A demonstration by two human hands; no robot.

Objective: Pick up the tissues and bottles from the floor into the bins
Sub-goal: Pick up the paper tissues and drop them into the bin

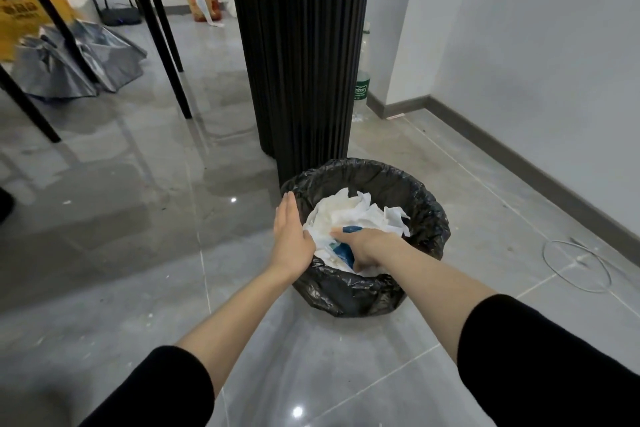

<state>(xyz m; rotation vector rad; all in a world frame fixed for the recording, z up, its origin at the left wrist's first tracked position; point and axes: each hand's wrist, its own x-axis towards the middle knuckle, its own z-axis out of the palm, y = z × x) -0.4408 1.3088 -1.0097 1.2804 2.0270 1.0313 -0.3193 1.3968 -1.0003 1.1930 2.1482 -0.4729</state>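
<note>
Reaching into the black-lined bin [431,218]: left grip [291,236] spread flat against tissues [346,211] at left rim; right grip [367,246] sunk among them, fingers buried, cannot tell whether pinching. Farther off, bottle [362,81] upright behind column [301,45].

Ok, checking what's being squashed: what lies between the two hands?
Head view: crumpled white tissues, inside the bin, lie between the left hand and the right hand.
</note>
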